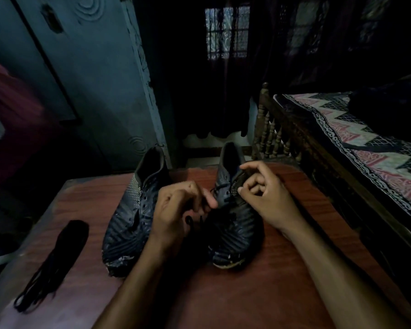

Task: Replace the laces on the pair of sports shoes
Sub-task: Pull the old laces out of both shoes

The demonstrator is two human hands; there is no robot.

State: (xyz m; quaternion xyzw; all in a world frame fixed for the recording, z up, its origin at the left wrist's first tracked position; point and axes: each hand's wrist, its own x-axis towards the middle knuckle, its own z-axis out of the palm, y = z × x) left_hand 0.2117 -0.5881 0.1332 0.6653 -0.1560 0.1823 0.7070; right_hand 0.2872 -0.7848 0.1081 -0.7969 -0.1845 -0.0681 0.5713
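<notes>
- A bundle of black laces (54,264) lies at the near left of the wooden table (259,293), well apart from both hands.
- The left shoe (133,210) stands unlaced, eyelets bare, just beside the left hand (178,210).
- That hand's fingers curl in and pinch a black lace (190,220) over the right shoe (233,224).
- The right hand (263,195) has its fingers curled on the shoe's right eyelet edge, thumb pressing beside it.
- Judged step: working the lace through the upper eyelets. Doing it well likely means steadying the flap while drawing the lace straight, without twist.
</notes>
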